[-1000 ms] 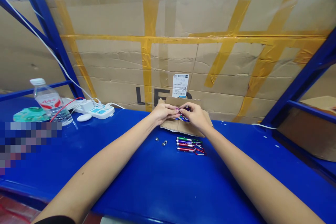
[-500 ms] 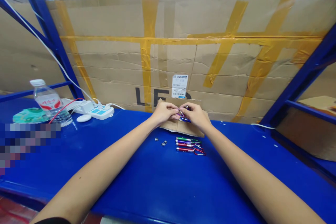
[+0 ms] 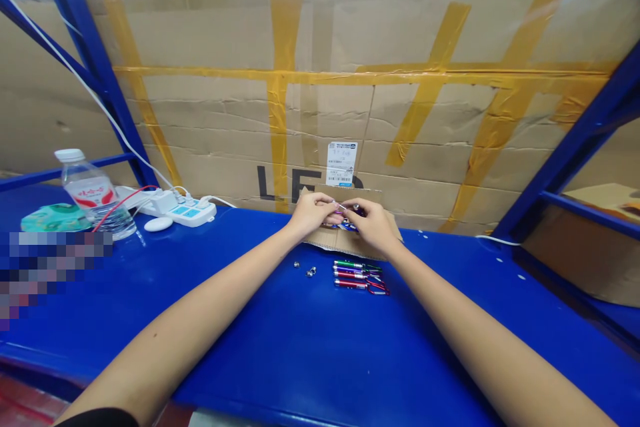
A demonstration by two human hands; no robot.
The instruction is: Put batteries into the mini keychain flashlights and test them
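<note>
Over a small open cardboard box (image 3: 327,239), both my hands are closed with their fingertips close together. My left hand (image 3: 313,213) pinches a small purple keychain flashlight (image 3: 339,211), mostly hidden by the fingers. The fingers of my right hand (image 3: 373,221) are closed at its other end. More shiny flashlights show in the box below my fingers. In front of the box, several keychain flashlights (image 3: 350,275) in green, purple and red lie in a row, carabiner clips to the right. Left of them are a few small silver metal pieces (image 3: 311,272).
A water bottle (image 3: 93,193), a green packet (image 3: 53,218), a white power strip (image 3: 195,213) and a white oval object (image 3: 159,224) stand at the left. Behind the blue table (image 3: 300,347) rises a large taped cardboard sheet (image 3: 225,120). Blue posts flank it.
Both hands have shifted slightly, with the fingertips turning the purple flashlight a little to the left. The row of flashlights and the silver pieces stay in place.
</note>
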